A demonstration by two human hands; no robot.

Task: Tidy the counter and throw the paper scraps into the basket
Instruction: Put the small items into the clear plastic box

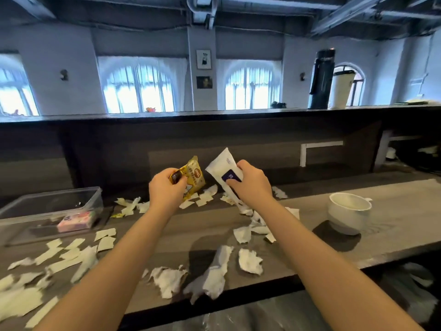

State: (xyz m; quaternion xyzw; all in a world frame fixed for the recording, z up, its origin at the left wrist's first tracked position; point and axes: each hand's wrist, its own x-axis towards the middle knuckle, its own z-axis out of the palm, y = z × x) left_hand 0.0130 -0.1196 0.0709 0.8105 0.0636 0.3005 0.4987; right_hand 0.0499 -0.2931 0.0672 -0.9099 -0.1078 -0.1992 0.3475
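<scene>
Yellow packet — left hand grips.

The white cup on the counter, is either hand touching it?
No, the white cup stands alone at the right, while the left hand holds a yellow packet and the right hand a white packet.

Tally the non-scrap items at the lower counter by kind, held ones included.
Clear tub: 1
White cup: 1
Packets: 3 (yellow packet in left hand, white packet in right hand, pink packet in the tub)
Total: 5
</scene>
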